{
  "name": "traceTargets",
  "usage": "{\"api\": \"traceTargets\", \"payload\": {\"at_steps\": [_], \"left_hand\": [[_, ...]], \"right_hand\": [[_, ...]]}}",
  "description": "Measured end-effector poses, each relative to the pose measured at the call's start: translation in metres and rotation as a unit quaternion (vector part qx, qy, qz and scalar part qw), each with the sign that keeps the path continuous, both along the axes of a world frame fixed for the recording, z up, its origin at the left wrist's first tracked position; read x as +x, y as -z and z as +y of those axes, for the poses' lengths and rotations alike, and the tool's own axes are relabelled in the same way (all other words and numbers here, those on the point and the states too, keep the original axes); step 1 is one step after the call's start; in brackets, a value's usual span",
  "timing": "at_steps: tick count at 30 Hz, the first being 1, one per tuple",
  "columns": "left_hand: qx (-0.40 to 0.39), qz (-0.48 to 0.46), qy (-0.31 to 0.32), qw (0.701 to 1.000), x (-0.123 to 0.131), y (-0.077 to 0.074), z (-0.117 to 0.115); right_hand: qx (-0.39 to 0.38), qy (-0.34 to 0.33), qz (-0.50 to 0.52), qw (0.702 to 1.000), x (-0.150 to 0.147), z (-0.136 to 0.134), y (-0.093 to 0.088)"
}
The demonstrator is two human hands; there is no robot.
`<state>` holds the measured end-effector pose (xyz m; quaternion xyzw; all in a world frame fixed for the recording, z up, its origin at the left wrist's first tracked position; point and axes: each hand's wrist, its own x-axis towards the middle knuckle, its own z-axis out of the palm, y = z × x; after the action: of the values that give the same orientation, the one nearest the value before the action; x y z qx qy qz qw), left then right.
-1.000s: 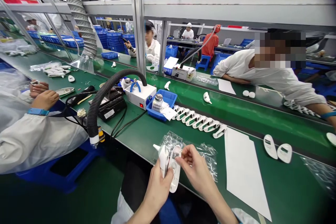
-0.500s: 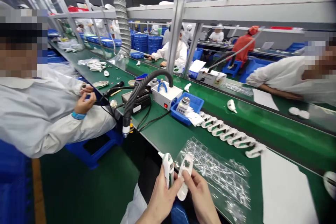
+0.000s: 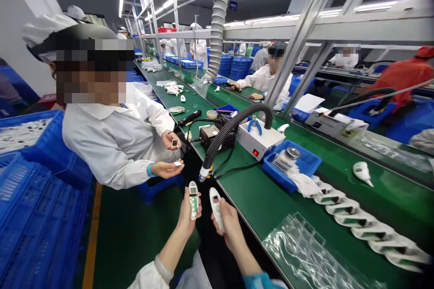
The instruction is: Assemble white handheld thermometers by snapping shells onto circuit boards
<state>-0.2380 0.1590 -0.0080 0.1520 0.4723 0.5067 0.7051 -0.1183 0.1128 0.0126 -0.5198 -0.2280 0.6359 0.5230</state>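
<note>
My left hand (image 3: 185, 211) is closed around a white thermometer body (image 3: 193, 203) that stands upright with its green circuit board and small dark screen exposed. In my right hand (image 3: 231, 223) is a white thermometer cover (image 3: 214, 196), tilted, with a window near its top. The two parts are apart, held side by side beyond the bench edge. To the left, a co-worker's hands (image 3: 167, 169) hold small pieces, one with a dark square.
On the green bench (image 3: 244, 189) stand a white box (image 3: 251, 140) with a black hose (image 3: 220, 140) and a blue tray (image 3: 271, 174) holding a metal-topped bottle. A row of white housings (image 3: 351, 210) and clear plastic packaging (image 3: 298, 248) lie right. Blue crates (image 3: 37, 216) are stacked left.
My view has swung left, toward the co-worker. My hands have moved apart, separating the thermometer body from the cover. The body's circuit board now faces me.
</note>
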Motion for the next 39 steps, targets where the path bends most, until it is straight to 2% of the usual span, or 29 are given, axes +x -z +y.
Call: {"api": "traceTargets", "payload": {"at_steps": [3, 5, 7, 11, 15, 18, 21, 23, 26, 30, 34, 39], "left_hand": [[-0.015, 0.025, -0.035, 0.999, -0.015, 0.003, -0.007], [-0.013, 0.033, -0.045, 0.998, -0.021, 0.003, -0.011], [-0.008, 0.037, -0.043, 0.998, -0.02, 0.001, -0.011], [-0.008, 0.042, -0.026, 0.999, -0.005, -0.002, -0.008], [-0.016, 0.032, -0.051, 0.998, 0.001, -0.004, -0.004], [-0.017, 0.017, -0.059, 0.998, 0.0, -0.006, -0.012], [-0.033, -0.006, -0.013, 0.999, 0.007, -0.006, -0.038], [-0.048, -0.021, 0.028, 0.998, 0.014, -0.006, -0.062], [-0.064, -0.033, 0.064, 0.995, 0.023, -0.011, -0.094], [-0.058, -0.074, 0.095, 0.991, 0.027, -0.027, -0.11], [-0.038, -0.102, 0.134, 0.985, 0.03, -0.045, -0.113], [-0.029, -0.084, 0.158, 0.983, 0.035, -0.059, -0.117]], "right_hand": [[-0.006, -0.046, 0.021, 0.999, -0.039, 0.046, 0.004], [-0.01, -0.061, 0.039, 0.997, -0.055, 0.058, 0.006], [-0.011, -0.063, 0.05, 0.997, -0.057, 0.056, 0.007], [-0.005, -0.045, 0.052, 0.998, -0.042, 0.04, 0.006], [0.01, -0.051, 0.042, 0.998, -0.043, 0.044, 0.0], [0.019, -0.058, 0.029, 0.998, -0.047, 0.044, -0.002], [0.015, -0.039, 0.019, 0.999, -0.033, 0.016, -0.002], [0.004, -0.017, 0.04, 0.999, -0.015, -0.016, -0.003], [-0.027, 0.02, 0.132, 0.991, 0.013, -0.072, -0.01], [-0.062, 0.068, 0.223, 0.971, 0.036, -0.129, -0.022], [-0.057, 0.087, 0.249, 0.963, 0.043, -0.156, -0.025], [-0.039, 0.106, 0.278, 0.954, 0.042, -0.168, -0.028]]}}
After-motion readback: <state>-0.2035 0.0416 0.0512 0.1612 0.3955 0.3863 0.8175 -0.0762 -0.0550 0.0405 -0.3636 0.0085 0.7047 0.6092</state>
